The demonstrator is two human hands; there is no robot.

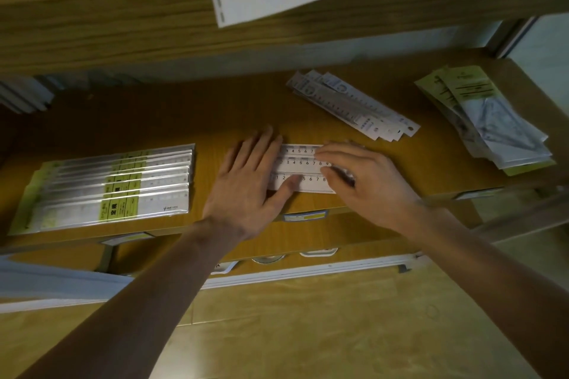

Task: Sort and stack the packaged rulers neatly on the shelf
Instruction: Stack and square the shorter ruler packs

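Both hands lie flat and spread, left hand [246, 181] and right hand [366, 177], pressing the white rulers [303, 168] near the shelf [215, 114] front edge. Squaring them well likely means nudging the ends flush before stacking.

Both bare forearms reach up from the bottom edge toward the shelf [215, 108], converging on the small group of white rulers [303, 168] near its front edge. The left hand [249, 181] lies palm down and flat at the rulers' left end — fingers straight and slightly spread, thumb stretched right across the nearest ruler. The right hand [366, 175] covers the rulers' right end, palm down — its fingers curl leftward over them, knuckles raised, wrist bent. Neither hand closes around anything; both press or rest on top.
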